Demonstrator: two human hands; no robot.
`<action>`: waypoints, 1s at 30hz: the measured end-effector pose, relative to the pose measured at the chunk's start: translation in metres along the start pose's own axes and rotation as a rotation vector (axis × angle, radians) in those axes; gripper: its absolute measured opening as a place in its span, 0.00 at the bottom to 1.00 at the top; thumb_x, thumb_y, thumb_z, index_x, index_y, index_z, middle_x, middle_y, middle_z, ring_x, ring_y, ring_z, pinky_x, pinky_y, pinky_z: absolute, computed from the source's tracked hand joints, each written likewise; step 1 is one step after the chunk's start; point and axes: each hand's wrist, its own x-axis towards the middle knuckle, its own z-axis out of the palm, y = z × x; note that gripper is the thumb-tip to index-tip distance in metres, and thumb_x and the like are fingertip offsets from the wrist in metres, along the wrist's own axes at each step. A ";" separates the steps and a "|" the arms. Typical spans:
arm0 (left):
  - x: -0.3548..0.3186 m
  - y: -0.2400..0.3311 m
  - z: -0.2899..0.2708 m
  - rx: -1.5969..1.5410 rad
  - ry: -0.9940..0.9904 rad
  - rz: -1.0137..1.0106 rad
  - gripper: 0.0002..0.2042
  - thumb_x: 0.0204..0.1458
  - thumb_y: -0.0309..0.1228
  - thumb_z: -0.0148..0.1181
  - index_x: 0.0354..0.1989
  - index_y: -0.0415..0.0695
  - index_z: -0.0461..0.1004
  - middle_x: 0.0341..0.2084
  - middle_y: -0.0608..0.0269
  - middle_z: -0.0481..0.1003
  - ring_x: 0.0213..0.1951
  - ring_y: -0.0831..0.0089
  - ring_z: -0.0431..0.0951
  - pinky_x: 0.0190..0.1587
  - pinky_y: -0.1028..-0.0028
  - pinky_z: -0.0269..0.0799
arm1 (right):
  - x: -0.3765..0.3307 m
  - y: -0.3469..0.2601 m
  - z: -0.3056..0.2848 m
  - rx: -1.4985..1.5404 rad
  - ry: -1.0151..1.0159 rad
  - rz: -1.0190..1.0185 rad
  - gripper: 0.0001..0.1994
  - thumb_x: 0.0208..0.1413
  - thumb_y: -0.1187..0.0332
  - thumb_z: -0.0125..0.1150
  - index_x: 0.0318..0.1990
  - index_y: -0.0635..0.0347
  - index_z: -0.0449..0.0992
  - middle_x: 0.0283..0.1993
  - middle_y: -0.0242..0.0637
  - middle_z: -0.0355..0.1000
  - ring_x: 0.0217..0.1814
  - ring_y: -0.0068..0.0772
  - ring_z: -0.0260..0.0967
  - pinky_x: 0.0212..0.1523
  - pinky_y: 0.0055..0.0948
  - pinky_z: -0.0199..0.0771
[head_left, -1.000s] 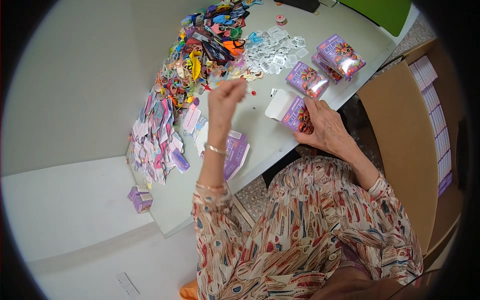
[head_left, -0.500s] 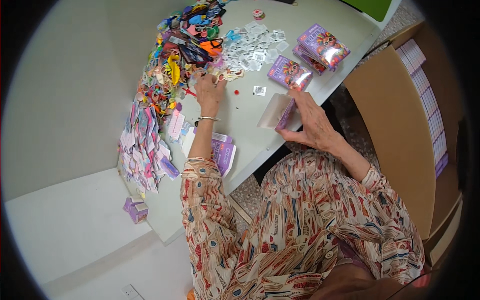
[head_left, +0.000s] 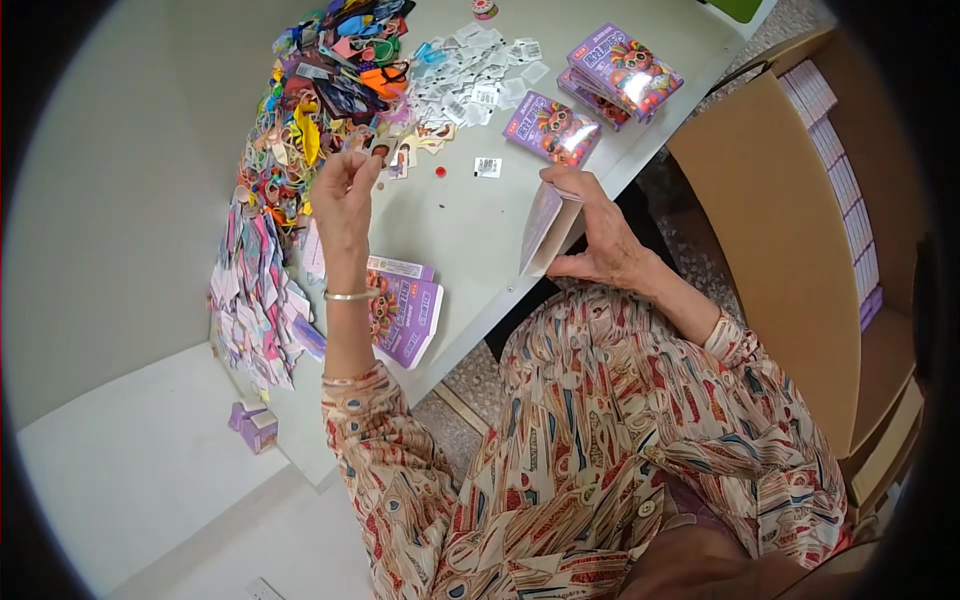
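Note:
My right hand grips a thin purple box by its edges, thumb on one side and fingers on the other. The box is tilted up at the table's near edge, and its pale inside shows. My left hand is raised beside a heap of small trinkets. Thumb and fingertips pinch a small thin piece with a brownish-red picture. Little cut-out picture pieces lie just beyond it. Under my left forearm rests a flattened-looking purple printed box.
Purple printed boxes are stacked at the far right, with another box beside them. White packets spread across the back; one packet lies apart, near a red bead. A large carton of packed boxes stands right.
My left hand has lifted from the trinket heap and moved left and nearer, pinching a small picture piece. My right hand has turned the box to a different angle. The whole view has shifted slightly.

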 end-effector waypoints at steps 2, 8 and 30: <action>-0.020 0.035 0.003 0.007 -0.008 -0.040 0.04 0.54 0.24 0.60 0.30 0.39 0.72 0.24 0.72 0.72 0.25 0.85 0.69 0.31 0.84 0.64 | 0.001 0.000 0.002 -0.027 -0.006 -0.015 0.48 0.28 0.69 0.78 0.61 0.66 0.55 0.62 0.50 0.60 0.60 0.53 0.62 0.59 0.40 0.65; -0.082 0.097 0.033 0.242 -0.051 0.173 0.04 0.52 0.22 0.61 0.35 0.37 0.74 0.28 0.64 0.77 0.28 0.80 0.75 0.32 0.79 0.70 | 0.003 -0.002 0.006 -0.202 -0.022 0.128 0.42 0.33 0.66 0.75 0.59 0.68 0.58 0.55 0.51 0.64 0.54 0.51 0.66 0.52 0.37 0.70; -0.091 0.062 0.049 0.378 0.011 0.338 0.05 0.50 0.18 0.60 0.35 0.38 0.74 0.27 0.56 0.75 0.25 0.65 0.76 0.28 0.70 0.69 | 0.028 -0.031 0.009 -0.392 -0.108 0.168 0.36 0.41 0.58 0.69 0.55 0.70 0.60 0.41 0.47 0.65 0.45 0.48 0.66 0.44 0.39 0.71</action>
